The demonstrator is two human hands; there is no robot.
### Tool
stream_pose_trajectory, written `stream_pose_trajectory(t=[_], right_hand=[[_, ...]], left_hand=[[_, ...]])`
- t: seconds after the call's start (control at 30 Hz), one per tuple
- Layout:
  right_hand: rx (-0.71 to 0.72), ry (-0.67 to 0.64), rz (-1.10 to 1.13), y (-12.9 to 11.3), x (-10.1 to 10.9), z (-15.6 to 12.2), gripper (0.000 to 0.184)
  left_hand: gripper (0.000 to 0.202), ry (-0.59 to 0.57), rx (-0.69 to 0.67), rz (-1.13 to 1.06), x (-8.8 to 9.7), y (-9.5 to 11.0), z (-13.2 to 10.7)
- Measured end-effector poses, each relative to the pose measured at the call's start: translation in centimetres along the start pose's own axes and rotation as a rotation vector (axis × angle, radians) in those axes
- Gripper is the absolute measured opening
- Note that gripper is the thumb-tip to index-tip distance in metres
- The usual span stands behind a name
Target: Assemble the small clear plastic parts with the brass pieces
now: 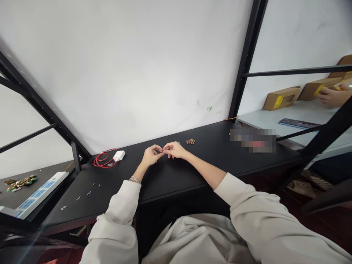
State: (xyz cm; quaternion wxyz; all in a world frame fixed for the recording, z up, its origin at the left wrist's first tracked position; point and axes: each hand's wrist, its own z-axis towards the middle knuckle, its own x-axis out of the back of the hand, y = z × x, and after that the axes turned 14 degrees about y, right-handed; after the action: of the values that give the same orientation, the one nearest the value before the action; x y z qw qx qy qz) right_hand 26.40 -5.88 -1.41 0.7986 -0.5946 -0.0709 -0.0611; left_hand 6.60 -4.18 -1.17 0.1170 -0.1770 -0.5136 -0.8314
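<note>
Over the middle of the black table (170, 179), my left hand (151, 154) and my right hand (175, 150) meet at the fingertips. Both are closed in a pinch around something tiny between them, too small to name. A bracelet circles my left wrist. Just behind my right hand lies a little greyish piece, mostly hidden by it. Further right sits a cluster of small tan-brown pieces (190, 141), cylinder-like, grouped close together.
A white charger (119, 156) with a coiled red cable (100, 160) lies at left. Small pale scraps (78, 198) dot the front left. A white power strip (41, 194) is beyond the left frame post. Behind the right post, a co-worker's hand (334, 96) is by cardboard boxes (282, 98) and a phone (298, 124).
</note>
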Motion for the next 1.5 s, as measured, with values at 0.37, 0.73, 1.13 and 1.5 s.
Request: stream_pose_trajectory(t=[0.37, 0.73, 1.13, 1.5], right_hand=[[-0.033, 0.03, -0.09, -0.3, 0.45, 0.12, 0.015], [-0.042, 0.015, -0.049, 0.11, 0.43, 0.12, 0.008], [-0.079, 0.01, -0.048, -0.23, 0.33, -0.11, 0.018], [-0.048, -0.009, -0.086, 0.15, 0.27, 0.01, 0.017]], left_hand=[[0.024, -0.045, 0.075, 0.053, 0.0, 0.23, -0.04], [0.026, 0.02, 0.07, 0.066, 0.32, 0.01, 0.14], [0.035, -0.039, 0.041, -0.118, 0.07, 0.36, -0.03], [0.039, 0.015, 0.023, -0.094, 0.17, 0.8, -0.11]])
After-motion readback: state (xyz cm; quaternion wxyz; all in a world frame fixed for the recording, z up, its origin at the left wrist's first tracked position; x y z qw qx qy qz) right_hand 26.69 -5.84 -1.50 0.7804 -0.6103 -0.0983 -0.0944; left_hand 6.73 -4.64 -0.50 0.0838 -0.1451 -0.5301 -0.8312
